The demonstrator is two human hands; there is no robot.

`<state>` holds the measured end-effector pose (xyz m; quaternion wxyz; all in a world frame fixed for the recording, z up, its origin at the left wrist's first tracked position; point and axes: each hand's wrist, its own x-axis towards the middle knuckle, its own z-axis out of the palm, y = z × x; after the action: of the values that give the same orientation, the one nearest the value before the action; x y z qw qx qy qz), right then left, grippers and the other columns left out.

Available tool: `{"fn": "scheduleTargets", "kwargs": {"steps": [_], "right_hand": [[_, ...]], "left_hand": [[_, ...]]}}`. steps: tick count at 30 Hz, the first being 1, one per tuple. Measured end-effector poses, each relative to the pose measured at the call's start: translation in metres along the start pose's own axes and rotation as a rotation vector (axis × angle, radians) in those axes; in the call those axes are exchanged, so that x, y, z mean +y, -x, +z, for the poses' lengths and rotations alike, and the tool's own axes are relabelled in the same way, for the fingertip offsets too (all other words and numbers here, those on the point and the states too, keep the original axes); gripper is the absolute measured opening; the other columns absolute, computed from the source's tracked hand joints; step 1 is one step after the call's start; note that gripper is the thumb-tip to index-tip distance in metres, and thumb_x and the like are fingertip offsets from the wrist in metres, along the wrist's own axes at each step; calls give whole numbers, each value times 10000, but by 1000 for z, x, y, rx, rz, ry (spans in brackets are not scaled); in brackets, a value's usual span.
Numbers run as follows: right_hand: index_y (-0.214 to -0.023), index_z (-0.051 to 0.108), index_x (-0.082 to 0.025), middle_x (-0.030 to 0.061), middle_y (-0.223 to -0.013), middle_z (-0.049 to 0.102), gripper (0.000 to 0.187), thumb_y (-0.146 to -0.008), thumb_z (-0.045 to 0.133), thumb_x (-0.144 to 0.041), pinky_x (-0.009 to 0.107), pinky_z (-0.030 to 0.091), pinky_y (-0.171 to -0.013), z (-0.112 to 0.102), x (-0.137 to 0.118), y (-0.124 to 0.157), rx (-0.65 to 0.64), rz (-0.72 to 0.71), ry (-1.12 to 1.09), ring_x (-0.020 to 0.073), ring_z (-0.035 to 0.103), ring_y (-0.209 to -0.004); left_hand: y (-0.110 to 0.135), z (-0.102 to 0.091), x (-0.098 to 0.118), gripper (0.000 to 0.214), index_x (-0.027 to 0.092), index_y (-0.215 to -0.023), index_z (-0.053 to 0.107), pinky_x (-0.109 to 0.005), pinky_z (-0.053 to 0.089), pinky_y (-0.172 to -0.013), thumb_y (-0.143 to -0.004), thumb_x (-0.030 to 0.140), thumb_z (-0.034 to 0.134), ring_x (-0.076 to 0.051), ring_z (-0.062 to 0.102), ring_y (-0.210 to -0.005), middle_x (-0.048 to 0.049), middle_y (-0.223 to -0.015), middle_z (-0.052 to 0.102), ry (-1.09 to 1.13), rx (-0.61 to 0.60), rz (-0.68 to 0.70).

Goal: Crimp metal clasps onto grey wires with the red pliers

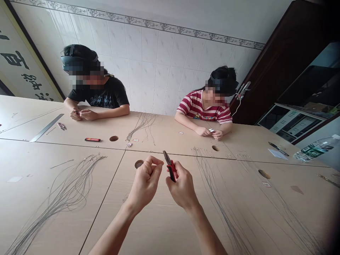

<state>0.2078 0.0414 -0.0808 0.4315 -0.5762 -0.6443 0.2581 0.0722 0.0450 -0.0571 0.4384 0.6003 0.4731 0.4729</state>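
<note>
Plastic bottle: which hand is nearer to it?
Right. The right hand, holding the pliers, is left of the plastic bottle; the left hand is farther left, on the pliers' other side.

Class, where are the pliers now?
The pliers are near the head view's centre, held in the right hand, just right of the left hand.

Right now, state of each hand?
Left hand: pinched closed; anything held is too small to tell.
Right hand: closed around the red-and-black pliers.
</note>
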Motion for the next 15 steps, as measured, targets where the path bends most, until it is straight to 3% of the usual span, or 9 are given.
{"fn": "scheduleTargets", "kwargs": {"steps": [15], "right_hand": [[-761, 468, -230, -74, -592, 355, 142, -661, 474, -129, 233, 291, -505, -1, 1, -6, -36, 33, -70, 120, 317, -527]], "left_hand": [[-5, 2, -4, 179, 193, -819, 518, -203, 144, -411, -905, 348, 491, -72, 132, -440, 123, -472, 242, 35, 52, -28]]}}
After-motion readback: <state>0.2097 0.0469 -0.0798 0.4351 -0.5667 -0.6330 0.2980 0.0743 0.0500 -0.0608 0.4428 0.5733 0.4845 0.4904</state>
